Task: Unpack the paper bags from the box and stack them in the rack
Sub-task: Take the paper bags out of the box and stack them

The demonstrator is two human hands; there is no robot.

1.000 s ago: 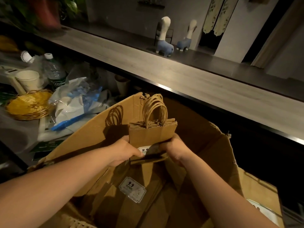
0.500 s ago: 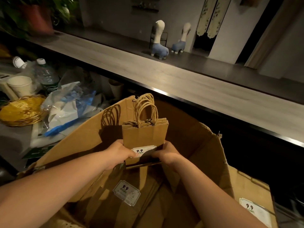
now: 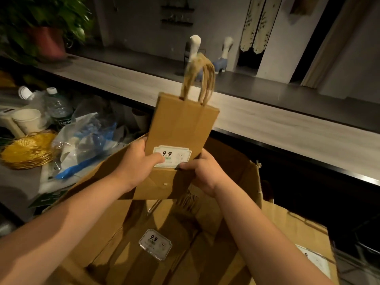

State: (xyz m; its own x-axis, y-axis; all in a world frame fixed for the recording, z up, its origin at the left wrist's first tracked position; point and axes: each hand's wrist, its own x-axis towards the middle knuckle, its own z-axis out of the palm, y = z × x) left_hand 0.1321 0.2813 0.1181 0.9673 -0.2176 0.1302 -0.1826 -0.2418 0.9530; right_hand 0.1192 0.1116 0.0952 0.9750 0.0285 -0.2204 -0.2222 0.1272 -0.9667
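Observation:
A bundle of flat brown paper bags [image 3: 181,124] with twisted handles and a white "9.9" label stands upright above the open cardboard box [image 3: 246,177]. My left hand [image 3: 137,161] grips the bundle's lower left edge, thumb on the label. My right hand [image 3: 205,173] grips its lower right edge, fingers behind the fold. More flat bags [image 3: 156,241] with a "9.9" label lie inside the box. No rack is visible.
A long wooden counter [image 3: 267,120] runs behind the box, with two long-necked figurines [image 3: 194,48] on it. To the left are a yellow wicker basket [image 3: 26,151], a paper cup [image 3: 27,120], water bottles [image 3: 58,108] and plastic wrapping [image 3: 86,138]. Another labelled bag stack [image 3: 308,243] lies at right.
Both hands have lifted the bag bundle higher out of the box; its top and handles now rise in front of the counter and figurine.

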